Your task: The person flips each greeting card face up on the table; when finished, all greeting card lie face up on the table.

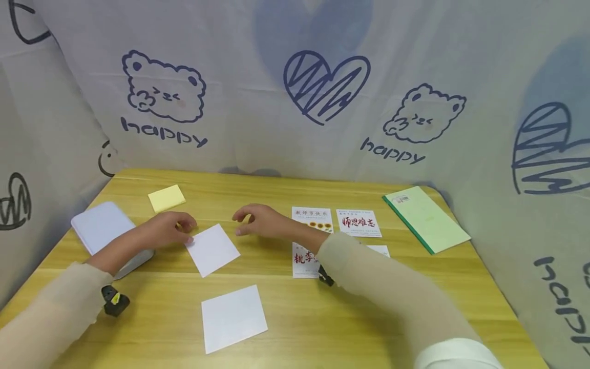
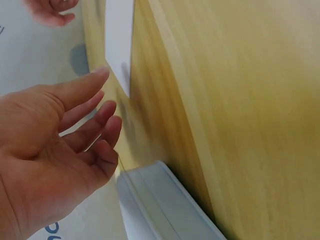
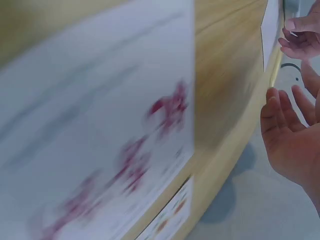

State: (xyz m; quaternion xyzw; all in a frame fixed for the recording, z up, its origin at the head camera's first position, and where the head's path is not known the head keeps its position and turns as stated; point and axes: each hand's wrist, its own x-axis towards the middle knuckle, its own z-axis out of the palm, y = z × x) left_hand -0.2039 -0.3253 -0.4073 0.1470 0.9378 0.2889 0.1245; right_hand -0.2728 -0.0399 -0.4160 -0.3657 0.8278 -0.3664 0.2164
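From where I stand, a white square paper [image 1: 212, 250] lies on the worktop [image 1: 322, 328] between the two hands. The left hand [image 1: 172, 228], fingers loosely bent, is at its corner; whether they touch, I cannot tell. The right hand [image 1: 264, 221] hovers near, its fingers relaxed. Another white sheet [image 1: 234, 319] lies closer to the person.

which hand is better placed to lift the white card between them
Probably the left hand: in the head view it overlaps the left corner of the white card, while the right hand is clear of it.
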